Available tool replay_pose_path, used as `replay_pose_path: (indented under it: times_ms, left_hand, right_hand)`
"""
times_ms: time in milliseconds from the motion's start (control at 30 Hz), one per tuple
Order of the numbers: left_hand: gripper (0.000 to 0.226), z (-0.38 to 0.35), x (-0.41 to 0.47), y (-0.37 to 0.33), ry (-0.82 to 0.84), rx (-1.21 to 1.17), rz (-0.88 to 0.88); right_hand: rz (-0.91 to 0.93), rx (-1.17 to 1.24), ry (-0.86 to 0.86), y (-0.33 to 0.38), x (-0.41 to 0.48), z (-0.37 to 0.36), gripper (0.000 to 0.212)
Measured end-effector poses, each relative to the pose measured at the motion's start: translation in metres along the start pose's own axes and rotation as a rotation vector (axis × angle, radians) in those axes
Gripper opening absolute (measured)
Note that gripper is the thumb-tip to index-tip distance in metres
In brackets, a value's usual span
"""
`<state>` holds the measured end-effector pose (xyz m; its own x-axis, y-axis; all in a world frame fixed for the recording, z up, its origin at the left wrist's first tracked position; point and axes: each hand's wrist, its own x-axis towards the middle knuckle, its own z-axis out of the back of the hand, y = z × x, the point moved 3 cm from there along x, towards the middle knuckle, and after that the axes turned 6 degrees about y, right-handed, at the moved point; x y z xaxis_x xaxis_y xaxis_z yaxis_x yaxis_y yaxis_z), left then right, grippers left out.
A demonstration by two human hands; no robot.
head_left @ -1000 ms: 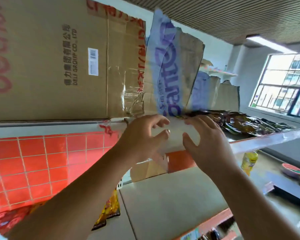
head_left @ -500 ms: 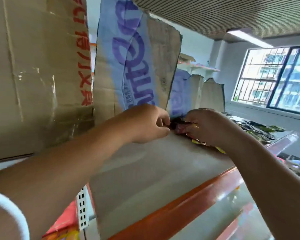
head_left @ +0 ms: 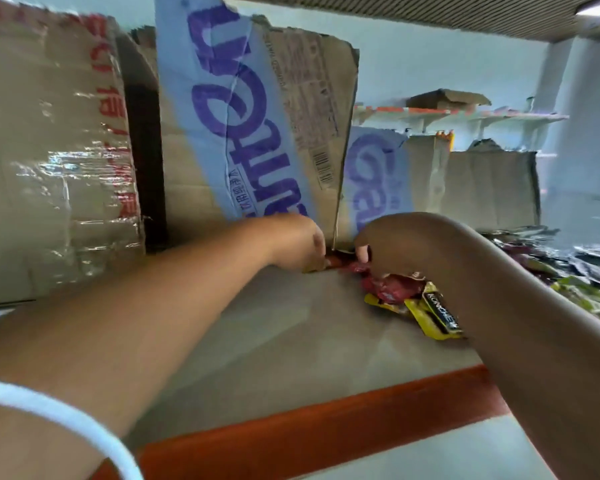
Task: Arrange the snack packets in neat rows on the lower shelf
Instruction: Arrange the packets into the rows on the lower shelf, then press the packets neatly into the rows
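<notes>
Both hands reach to the back of a grey shelf (head_left: 274, 341) with an orange front edge. My left hand (head_left: 298, 242) has its fingers curled around the end of a red snack packet (head_left: 336, 262) at the foot of the cardboard. My right hand (head_left: 392, 244) curls down over a small bunch of red packets (head_left: 394, 289) and yellow packets (head_left: 433, 315) and holds them. Its fingertips are hidden behind the wrist. More dark and green packets (head_left: 575, 271) lie spread along the shelf to the right.
A torn cardboard sheet with blue print (head_left: 250, 133) leans at the back of the shelf. A taped brown box (head_left: 49, 161) stands at the left. More cardboard (head_left: 482, 188) stands behind the right packets. A far wall shelf (head_left: 465, 114) carries a box.
The view has come closer and higher over the shelf. Both hands have pushed further back to the cardboard, and red and yellow packets now show under my right hand.
</notes>
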<state>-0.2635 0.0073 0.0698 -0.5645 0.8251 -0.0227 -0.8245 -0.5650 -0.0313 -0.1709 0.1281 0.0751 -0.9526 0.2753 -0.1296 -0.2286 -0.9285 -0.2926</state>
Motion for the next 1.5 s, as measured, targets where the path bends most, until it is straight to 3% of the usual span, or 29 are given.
replay_pose_path:
  times_ms: [200,367,467,567,733,867,967,1067,1267,1500]
  left_hand:
    - [0.018,-0.034,0.027,-0.012,0.080,0.052,0.135]
    - [0.023,-0.042,0.029,-0.002,-0.169,0.006,0.128]
    - [0.028,-0.042,0.029,0.000,-0.183,0.127,0.130]
    - [0.022,-0.026,0.021,-0.001,-0.164,0.191,0.157]
    - [0.021,0.007,-0.004,0.017,-0.079,0.013,0.235]
    - [0.017,0.016,-0.026,0.047,0.133,-0.140,0.391]
    - [0.014,0.004,-0.043,0.065,0.365,-0.191,0.612]
    - [0.019,-0.001,-0.046,0.063,0.458,-0.128,0.694]
    - [0.070,-0.003,-0.032,0.024,0.454,-0.054,0.510]
    - [0.066,-0.007,-0.027,0.024,0.454,-0.043,0.497]
  right_hand:
    - [0.084,0.071,-0.187,-0.004,0.009,-0.002,0.008]
    - [0.010,0.246,-0.254,-0.012,0.007,0.001,0.019]
    - [-0.038,0.361,-0.309,-0.017,0.003,0.001,0.026]
    - [-0.068,0.496,-0.365,-0.024,-0.002,-0.002,0.028]
    - [-0.008,0.659,-0.365,-0.028,-0.007,-0.002,0.031]
    - [0.122,0.782,-0.366,-0.016,-0.006,0.001,0.025]
    - [0.219,0.721,-0.282,-0.003,-0.007,0.000,0.019]
    - [0.297,0.533,-0.134,0.008,-0.012,-0.005,0.011]
    - [0.365,0.330,0.068,0.027,-0.020,-0.011,0.048]
    - [0.422,0.229,0.038,0.032,-0.018,-0.012,0.041]
